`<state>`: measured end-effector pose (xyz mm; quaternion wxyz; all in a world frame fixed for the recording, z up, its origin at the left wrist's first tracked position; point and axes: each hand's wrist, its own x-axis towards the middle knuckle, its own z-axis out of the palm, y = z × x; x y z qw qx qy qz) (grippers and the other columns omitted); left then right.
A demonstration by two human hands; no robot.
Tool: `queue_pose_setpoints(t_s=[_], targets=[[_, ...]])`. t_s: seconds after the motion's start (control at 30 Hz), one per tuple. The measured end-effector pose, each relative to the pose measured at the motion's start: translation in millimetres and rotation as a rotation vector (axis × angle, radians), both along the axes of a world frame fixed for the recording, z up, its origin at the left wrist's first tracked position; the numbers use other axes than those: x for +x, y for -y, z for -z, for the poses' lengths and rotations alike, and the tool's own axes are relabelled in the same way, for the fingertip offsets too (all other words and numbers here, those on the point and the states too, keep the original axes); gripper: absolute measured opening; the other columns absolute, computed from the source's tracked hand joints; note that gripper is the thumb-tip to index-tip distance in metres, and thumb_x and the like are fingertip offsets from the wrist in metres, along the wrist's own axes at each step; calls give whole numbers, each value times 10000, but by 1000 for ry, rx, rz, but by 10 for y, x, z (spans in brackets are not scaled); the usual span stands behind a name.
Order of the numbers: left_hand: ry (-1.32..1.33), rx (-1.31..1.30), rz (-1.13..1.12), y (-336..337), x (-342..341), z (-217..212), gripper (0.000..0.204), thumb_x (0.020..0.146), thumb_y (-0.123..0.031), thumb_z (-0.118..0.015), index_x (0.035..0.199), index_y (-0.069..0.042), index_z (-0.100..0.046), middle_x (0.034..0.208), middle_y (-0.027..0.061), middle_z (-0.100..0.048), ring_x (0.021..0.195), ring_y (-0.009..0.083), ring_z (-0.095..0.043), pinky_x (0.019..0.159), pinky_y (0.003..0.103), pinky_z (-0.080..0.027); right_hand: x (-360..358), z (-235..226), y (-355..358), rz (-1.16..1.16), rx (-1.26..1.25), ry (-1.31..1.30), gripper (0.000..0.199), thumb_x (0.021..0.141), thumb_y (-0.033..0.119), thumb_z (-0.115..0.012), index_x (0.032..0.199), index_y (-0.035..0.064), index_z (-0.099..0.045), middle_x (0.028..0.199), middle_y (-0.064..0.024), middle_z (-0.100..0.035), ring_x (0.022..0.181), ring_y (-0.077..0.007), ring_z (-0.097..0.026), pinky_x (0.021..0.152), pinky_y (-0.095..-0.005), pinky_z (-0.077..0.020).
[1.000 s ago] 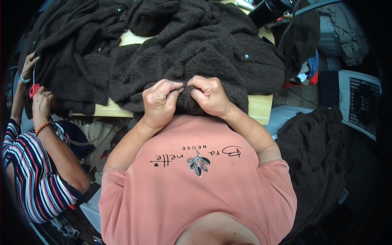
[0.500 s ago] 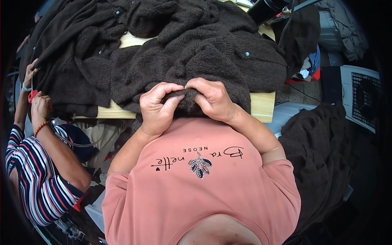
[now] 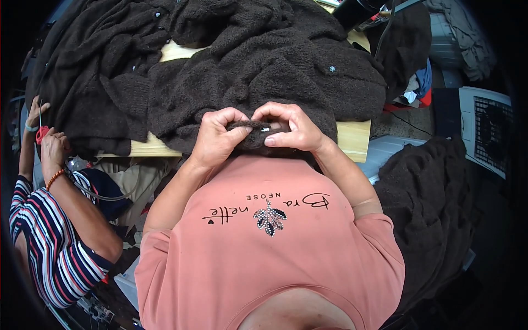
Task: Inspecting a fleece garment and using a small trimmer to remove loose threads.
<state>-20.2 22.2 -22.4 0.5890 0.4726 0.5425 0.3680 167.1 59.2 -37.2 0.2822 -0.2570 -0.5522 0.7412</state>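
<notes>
A dark brown fuzzy knit cardigan (image 3: 297,88) lies bunched on the wooden table, its near edge drawn up against my pink shirt. My left hand (image 3: 215,137) pinches a raised fold of it between thumb and fingers. On that fold, between my two hands, a small shiny button (image 3: 265,130) shows. My right hand (image 3: 297,129) holds the same fold, index finger behind the edge and thumb in front, just below the button. Another sparkly button (image 3: 332,69) sits farther off on the knit, to the right. Some fingertips are hidden by the wool.
On the left, a co-worker in a striped top grips a red-handled tool (image 3: 42,133) at more dark knitwear (image 3: 104,99). Bare wood (image 3: 353,140) shows along the table's near edge. To the right hang dark garments (image 3: 423,192), beside a white crate-like object (image 3: 487,129).
The knit edge between my hands has been turned, and the shiny button now shows. My right thumb has moved away from the index finger. The co-worker's hands have shifted slightly.
</notes>
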Motion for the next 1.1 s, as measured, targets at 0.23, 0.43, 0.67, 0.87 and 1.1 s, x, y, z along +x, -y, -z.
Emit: queue_pose_setpoints(t_s=[0.23,0.43,0.67,0.87,1.1], targets=[[-149,127,41,12,32,82,48,722,-14,-629,724,21,-596,630,19,-576,614,37,-480,531,214,-398,-178,85,87,266,514,148,68,717,-22,-603,779,-9,-578,685,-76,-545,591,-147,-507,541,-248,-402],[-132,164,29,42,25,74,40,740,29,-587,707,16,-569,624,-37,-527,582,15,-429,506,185,-352,-261,124,68,349,282,109,42,713,-38,-597,739,-20,-570,640,-77,-530,576,-162,-510,526,-264,-395],[-67,119,32,64,-10,51,43,727,13,-630,734,12,-587,618,-5,-547,602,38,-474,520,210,-396,-261,74,63,341,425,157,42,753,0,-616,758,-29,-585,653,-37,-556,604,-86,-508,552,-232,-404],[354,-107,-138,-94,-127,116,52,802,-36,-605,775,8,-612,713,17,-609,612,50,-525,571,199,-438,-25,221,41,270,185,156,386,662,-31,-711,1010,8,-549,957,-26,-542,807,-85,-531,707,-202,-455],[417,-179,-233,-116,-161,172,21,784,-22,-610,775,-3,-615,734,31,-621,623,61,-549,592,203,-453,268,248,114,77,281,500,244,694,51,-685,905,-21,-585,843,-75,-587,786,-142,-564,706,-261,-453]])
